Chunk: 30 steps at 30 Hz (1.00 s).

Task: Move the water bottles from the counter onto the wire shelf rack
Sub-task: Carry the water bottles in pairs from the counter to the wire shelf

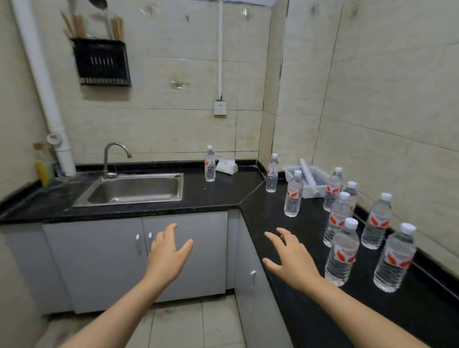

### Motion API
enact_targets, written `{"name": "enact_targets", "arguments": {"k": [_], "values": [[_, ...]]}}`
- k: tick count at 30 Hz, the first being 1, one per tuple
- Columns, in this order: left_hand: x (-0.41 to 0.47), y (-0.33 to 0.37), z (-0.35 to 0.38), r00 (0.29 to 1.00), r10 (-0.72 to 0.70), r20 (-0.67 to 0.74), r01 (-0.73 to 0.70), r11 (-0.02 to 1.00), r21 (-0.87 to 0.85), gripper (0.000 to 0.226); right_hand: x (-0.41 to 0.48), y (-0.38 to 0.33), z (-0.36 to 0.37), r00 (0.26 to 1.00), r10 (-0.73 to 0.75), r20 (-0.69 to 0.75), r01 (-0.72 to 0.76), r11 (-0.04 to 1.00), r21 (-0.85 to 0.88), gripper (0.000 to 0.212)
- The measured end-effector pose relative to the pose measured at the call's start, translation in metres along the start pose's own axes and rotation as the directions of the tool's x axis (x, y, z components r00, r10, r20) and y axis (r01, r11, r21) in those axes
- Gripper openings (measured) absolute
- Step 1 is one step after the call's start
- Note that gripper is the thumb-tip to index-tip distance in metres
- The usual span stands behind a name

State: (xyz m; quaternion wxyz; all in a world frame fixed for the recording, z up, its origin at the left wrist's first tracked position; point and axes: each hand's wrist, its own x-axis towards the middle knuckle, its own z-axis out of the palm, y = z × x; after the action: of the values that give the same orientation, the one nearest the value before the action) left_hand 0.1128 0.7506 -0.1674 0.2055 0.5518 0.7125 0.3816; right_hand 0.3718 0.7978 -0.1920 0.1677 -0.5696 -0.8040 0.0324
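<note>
Several clear water bottles with white caps and red labels stand upright on the black L-shaped counter. One bottle stands alone near the back wall, right of the sink. Another bottle is in the corner, and the rest cluster along the right arm, the nearest ones being a bottle and a bottle. My left hand hovers open in front of the cabinet doors. My right hand is open over the counter's edge, just left of the nearest bottle. No wire shelf rack is in view.
A steel sink with a faucet sits in the counter's left part. A white plastic basket lies in the right corner, a white packet by the back wall. A black utensil rack hangs on the tiles. Grey cabinets stand below, tiled floor underfoot.
</note>
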Motion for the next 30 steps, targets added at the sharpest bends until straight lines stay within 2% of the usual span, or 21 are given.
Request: {"name": "enact_targets", "arguments": {"k": [8,11,15,22,25,30], "values": [[0.071,-0.040,0.004,0.990,-0.128,-0.059,0.128,0.992,-0.013,0.058,0.085,0.003,0.036,0.995,-0.032,0.090,0.028,0.999,0.044,0.063],[0.123,-0.065,0.000,0.984,-0.144,-0.102,0.139,0.989,-0.056,0.057,0.133,-0.007,0.057,0.993,-0.073,0.093,0.071,0.997,0.021,0.063],[0.198,-0.097,0.008,0.979,-0.183,-0.085,0.171,0.976,-0.135,0.057,0.191,-0.018,0.082,0.993,-0.058,0.106,0.057,0.998,0.007,0.063],[0.324,-0.135,0.023,0.980,-0.196,-0.030,0.185,0.959,-0.214,0.055,0.296,-0.023,0.103,0.987,0.070,0.142,-0.066,0.997,-0.032,0.062],[0.362,-0.145,0.038,0.977,-0.213,0.003,0.210,0.957,-0.201,0.054,0.321,-0.016,0.115,0.973,0.199,0.116,-0.205,0.978,0.040,0.061],[0.386,-0.141,0.106,0.959,-0.217,0.182,0.251,0.950,-0.186,0.054,0.313,0.025,0.149,0.905,0.363,0.223,-0.387,0.919,0.075,0.062]]}}
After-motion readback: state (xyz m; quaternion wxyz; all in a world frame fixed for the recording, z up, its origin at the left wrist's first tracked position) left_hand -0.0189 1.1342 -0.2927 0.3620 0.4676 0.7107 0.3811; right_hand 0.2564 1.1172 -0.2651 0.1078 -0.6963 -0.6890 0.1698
